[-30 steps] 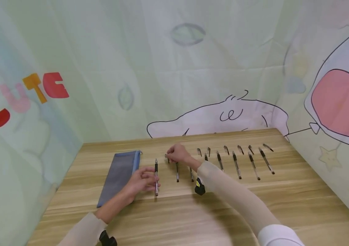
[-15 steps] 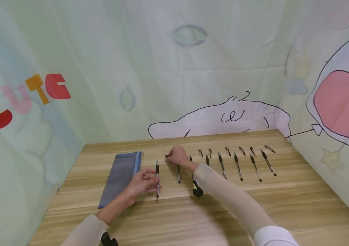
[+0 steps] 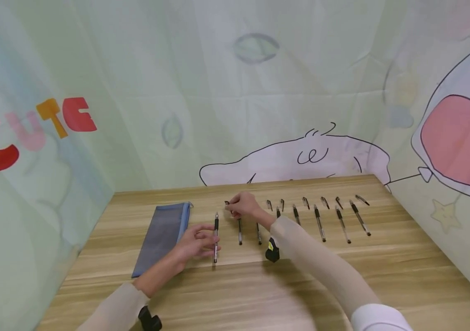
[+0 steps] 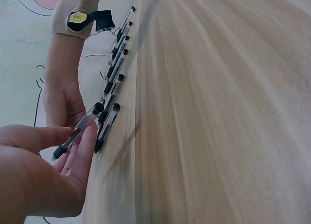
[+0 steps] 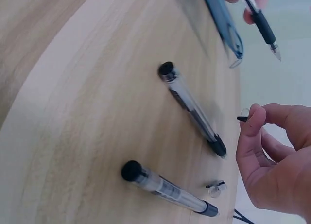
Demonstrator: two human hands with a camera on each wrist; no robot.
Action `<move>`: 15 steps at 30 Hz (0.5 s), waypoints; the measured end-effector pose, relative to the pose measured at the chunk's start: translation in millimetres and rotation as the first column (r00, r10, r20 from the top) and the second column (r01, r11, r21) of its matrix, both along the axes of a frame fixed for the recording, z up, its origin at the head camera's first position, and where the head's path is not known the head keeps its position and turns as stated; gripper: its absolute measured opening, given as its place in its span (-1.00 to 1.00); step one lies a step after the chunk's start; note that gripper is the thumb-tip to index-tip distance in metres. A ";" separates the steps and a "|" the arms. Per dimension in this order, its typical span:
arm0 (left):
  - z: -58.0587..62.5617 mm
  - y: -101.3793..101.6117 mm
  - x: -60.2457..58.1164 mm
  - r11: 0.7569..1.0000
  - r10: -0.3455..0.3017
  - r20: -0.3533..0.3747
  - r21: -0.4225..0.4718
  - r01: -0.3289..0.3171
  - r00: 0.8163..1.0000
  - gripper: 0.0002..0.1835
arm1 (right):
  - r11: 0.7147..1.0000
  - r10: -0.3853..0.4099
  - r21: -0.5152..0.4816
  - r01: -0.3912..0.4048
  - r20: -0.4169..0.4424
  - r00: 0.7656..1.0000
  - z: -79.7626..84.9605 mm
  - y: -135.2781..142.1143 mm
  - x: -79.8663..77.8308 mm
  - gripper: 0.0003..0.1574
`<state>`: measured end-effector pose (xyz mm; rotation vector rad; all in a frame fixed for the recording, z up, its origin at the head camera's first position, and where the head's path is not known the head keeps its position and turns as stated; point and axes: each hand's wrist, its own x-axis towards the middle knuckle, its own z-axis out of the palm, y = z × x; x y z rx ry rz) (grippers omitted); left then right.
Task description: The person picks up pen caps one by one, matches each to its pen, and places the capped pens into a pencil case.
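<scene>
My left hand [image 3: 197, 241] pinches an uncapped pen [image 3: 216, 234] between thumb and fingers. The pen stands tip up, with a black grip and a clear barrel; in the left wrist view, its black end [image 4: 98, 107] faces the camera. My right hand [image 3: 244, 207] is farther back and holds a small pen cap [image 5: 242, 118] between thumb and fingertip, mostly hidden by the fingers. Under and beside the right forearm lie two uncapped pens, the nearer one [image 5: 194, 110] plain in the right wrist view. Cap and held pen are apart.
Left of my hands lies a blue-grey zip pouch [image 3: 160, 236]. To the right, several uncapped pens [image 3: 319, 223] lie in a row on the wooden table [image 3: 226, 294], with loose caps [image 3: 306, 202] behind them. A printed cloth [image 3: 169, 92] hangs behind the table.
The left hand has shifted slightly to the right with the pen. My right hand has moved a little away from me and to the right, still pinching the cap.
</scene>
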<state>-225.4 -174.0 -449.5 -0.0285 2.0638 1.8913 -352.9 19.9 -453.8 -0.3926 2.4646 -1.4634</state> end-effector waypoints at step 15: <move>3.0 16.8 -7.1 0.999 -0.013 0.044 0.044 0.011 0.999 -0.41 | 0.994 0.017 -0.107 0.009 0.240 0.971 17.8 35.3 -4.0 -0.60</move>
